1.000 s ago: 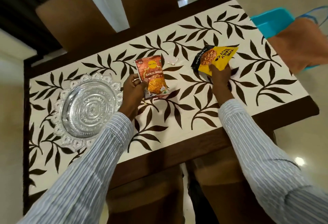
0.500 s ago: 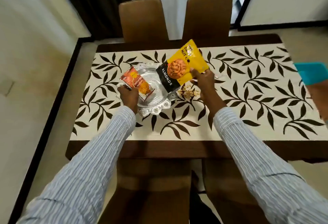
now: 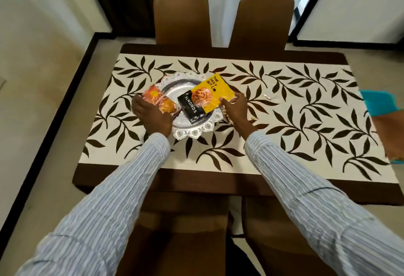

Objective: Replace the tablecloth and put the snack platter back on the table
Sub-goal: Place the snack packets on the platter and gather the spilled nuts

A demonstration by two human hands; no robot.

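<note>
Round silver embossed platter with scalloped rim (image 3: 192, 130) sits on the bench (image 3: 218, 180), left of centre, on the cream tablecloth with dark brown leaf print (image 3: 306, 122). Cloth lies flat and square to the bench edges, so the cloth swap looks done; this reads as reloading the platter.

Left hand (image 3: 150, 115) holds the orange-red snack packet (image 3: 158, 100) by its near-left edge, fingers curled onto it, packet over the platter's left rim. Right hand (image 3: 235, 107) pinches the yellow-and-black almond pouch (image 3: 204, 98) at its right edge. Edge grips probably let each pack drop flat without fingers going under.

Pouch long axis runs diagonal: black "ALMONDS" end points near-left into the dish, yellow end far-right, overhanging the rim. Packet's axis runs roughly far-left to near-right; blurred, can't be firmer. Whether either pack is fully down on the metal, can't tell.

A small pale scrap (image 3: 267, 96) lies on the cloth right of the platter.
</note>
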